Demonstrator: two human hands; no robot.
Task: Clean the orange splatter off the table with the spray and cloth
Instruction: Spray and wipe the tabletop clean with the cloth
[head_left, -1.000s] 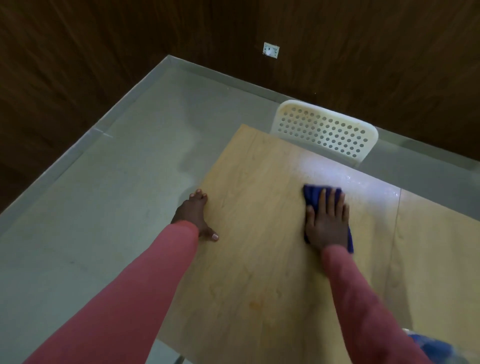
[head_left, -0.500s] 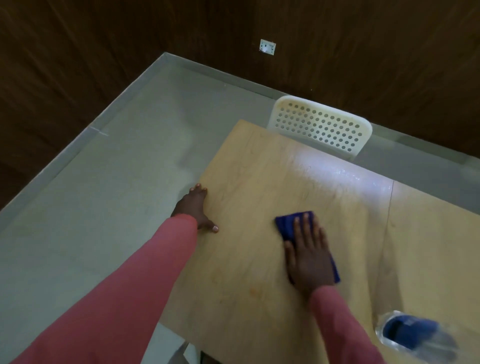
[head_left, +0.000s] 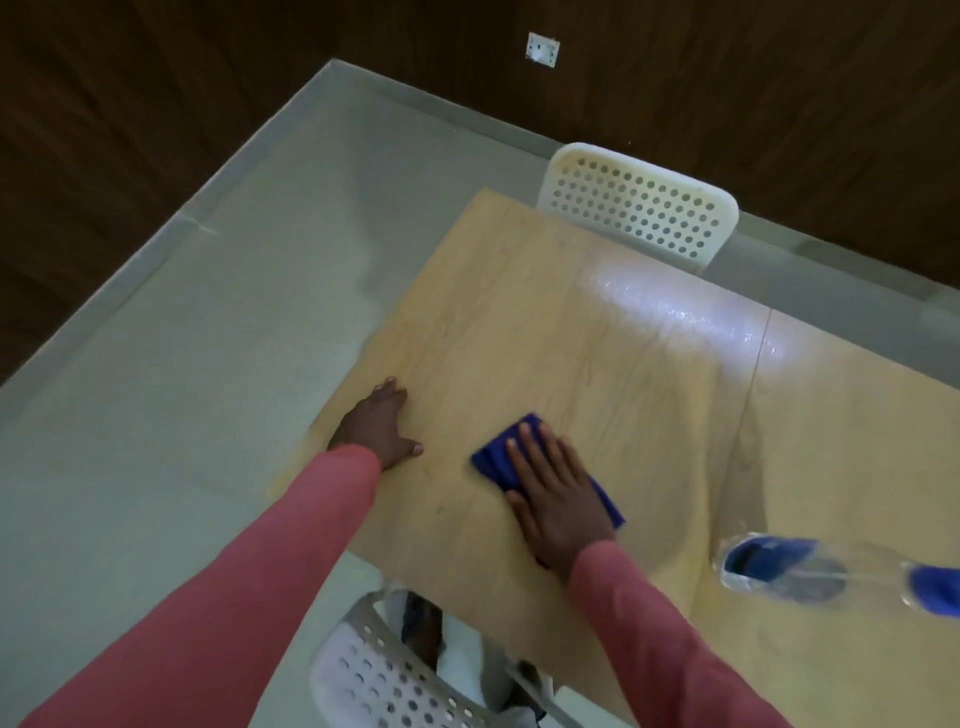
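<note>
My right hand (head_left: 556, 499) lies flat, fingers spread, pressing a folded blue cloth (head_left: 496, 453) onto the light wooden table (head_left: 545, 322), near its front edge. My left hand (head_left: 376, 423) rests palm down at the table's left edge and holds nothing. The spray bottle (head_left: 810, 569), clear with blue parts, is at the right of the table and looks blurred. A wet shine covers the table's far part. No orange splatter shows clearly on the wood around the cloth.
A white perforated chair (head_left: 639, 208) stands at the table's far side. Another perforated chair (head_left: 384, 675) is below the near edge. A second tabletop (head_left: 857, 457) adjoins on the right. Grey floor lies to the left, with dark wood walls beyond.
My right hand has dragged the blue cloth from the far wet area toward me and to the left. The left hand stayed on the table's edge. The spray bottle came into view.
</note>
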